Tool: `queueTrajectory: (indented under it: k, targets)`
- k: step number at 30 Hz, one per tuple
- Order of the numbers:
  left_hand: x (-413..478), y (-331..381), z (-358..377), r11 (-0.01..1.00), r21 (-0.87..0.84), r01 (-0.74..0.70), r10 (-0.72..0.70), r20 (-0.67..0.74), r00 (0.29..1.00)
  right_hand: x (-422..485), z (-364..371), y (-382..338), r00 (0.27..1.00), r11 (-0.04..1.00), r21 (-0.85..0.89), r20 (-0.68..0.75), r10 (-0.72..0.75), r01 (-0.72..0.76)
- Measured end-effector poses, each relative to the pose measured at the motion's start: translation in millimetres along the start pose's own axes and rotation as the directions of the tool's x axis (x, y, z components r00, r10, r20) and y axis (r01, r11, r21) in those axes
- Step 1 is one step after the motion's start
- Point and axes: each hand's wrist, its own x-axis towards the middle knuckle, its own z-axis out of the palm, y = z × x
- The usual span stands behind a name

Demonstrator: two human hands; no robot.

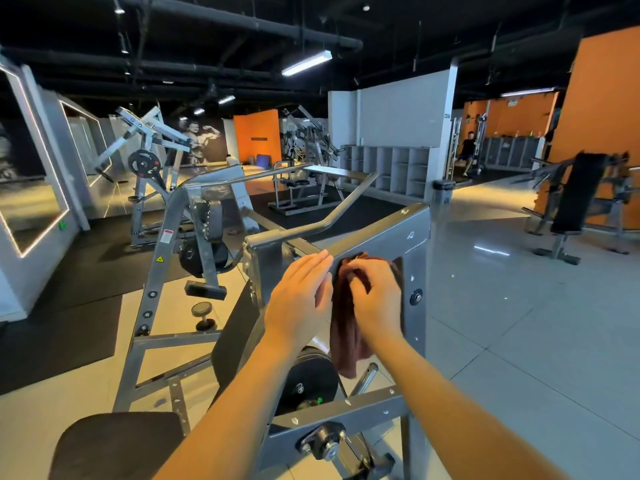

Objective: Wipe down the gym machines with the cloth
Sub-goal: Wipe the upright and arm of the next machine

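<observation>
Cloth (pixel 343 344), dark brown, hangs in a long fold against the grey machine (pixel 417 334), its top bunched under the right grip (pixel 375 299). That grip's fingers curl and pinch the fabric just below the sloping top bar (pixel 377 233), while the loose end drops past the wrist. The left grip (pixel 298 299) is just beside the right one, on its left, fingers straight and pressed together, palm turned toward the cloth and fingertips up near the underside of the bar. Whether it touches the cloth cannot be told. Both forearms reach up from the lower edge of the view. A bolt (pixel 416 297) sits on the machine's post just right of the right grip. Below both grips a black plate (pixel 308 379) is mounted inside the frame, partly hidden by the left forearm. Lower left of the left grip lies a black pad (pixel 117 445), and farther left a dumbbell (pixel 204 317) stands on the pale tiled floor (pixel 519 323). Well beyond the grips are grey shelves (pixel 391 168), and far to the right a black bench (pixel 575 199).
</observation>
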Motion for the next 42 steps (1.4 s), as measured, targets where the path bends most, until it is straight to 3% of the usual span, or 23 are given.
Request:
queueTrajectory:
  k: [4,8,9,13,15,19,20,24,26,28,31,33,36,38,40,42]
  targets:
    - [-1.2,-1.6,0.0,0.998,0.011,-0.057,0.057,-0.014,0.998,2.1,-3.8,-2.3,0.999,1.000,-0.005,0.044,-0.021,0.021]
    - [-5.9,-3.5,-0.7,0.990,0.055,-0.129,0.130,-0.006,0.992,16.7,-17.0,5.1,0.959,0.958,0.154,-0.108,0.261,-0.244]
    - [-7.7,-4.5,-0.2,0.986,0.080,-0.146,0.146,0.003,0.989,13.4,-14.9,3.0,0.960,0.958,0.160,-0.112,0.257,-0.238]
    - [-11.3,-5.7,3.1,0.980,0.144,-0.138,0.139,0.002,0.990,-13.3,3.1,-10.3,0.998,0.997,0.076,0.052,-0.020,0.016]
    - [-11.9,-5.3,3.0,0.976,0.156,-0.152,0.153,0.001,0.988,-10.2,2.8,-6.9,0.996,0.998,0.054,0.086,-0.032,0.027]
    - [-13.1,-5.5,0.6,0.969,0.164,-0.184,0.185,0.012,0.983,14.6,-15.2,1.0,0.973,0.964,0.181,-0.080,0.214,-0.197]
    - [-13.9,-5.0,0.2,0.968,0.170,-0.183,0.184,0.013,0.983,14.6,-15.4,0.2,0.971,0.964,0.171,-0.091,0.219,-0.202]
    - [-19.4,-3.1,2.6,0.977,0.171,-0.127,0.133,-0.027,0.991,-13.4,2.3,-9.2,0.994,0.995,0.098,0.108,-0.033,0.023]
    - [-24.8,-1.9,3.5,0.982,0.167,-0.090,0.099,-0.045,0.994,-16.1,2.5,-7.2,0.982,0.994,0.094,0.173,-0.077,0.062]
    - [-27.7,-1.2,2.9,0.981,0.175,-0.088,0.097,-0.048,0.994,-3.6,-4.3,-0.3,0.990,0.994,0.108,0.139,-0.022,0.007]
    - [-28.2,-0.7,0.4,0.978,0.185,-0.102,0.113,-0.047,0.993,13.2,-13.6,6.1,0.979,0.959,0.215,-0.034,0.199,-0.187]
    - [-30.1,-0.4,0.0,0.979,0.178,-0.102,0.111,-0.044,0.993,8.7,-9.0,4.5,0.977,0.959,0.212,-0.066,0.204,-0.186]
    - [-34.0,0.5,1.8,0.986,0.149,-0.071,0.079,-0.053,0.995,-14.8,4.4,-3.1,0.992,0.989,0.148,0.127,-0.003,-0.016]
    - [-35.0,5.6,1.3,0.994,0.113,-0.005,0.011,-0.054,0.998,-19.3,6.0,-5.1,0.975,0.993,0.112,0.218,-0.046,0.022]
    - [-40.9,16.2,-0.3,0.996,0.082,0.041,-0.038,-0.035,0.999,-14.1,-1.7,-6.0,0.978,0.990,0.134,0.205,0.021,-0.050]
    - [-54.3,28.8,-0.4,0.996,0.039,0.083,-0.084,0.014,0.996,-12.9,-12.9,-2.7,0.967,0.951,0.226,0.187,0.170,-0.211]
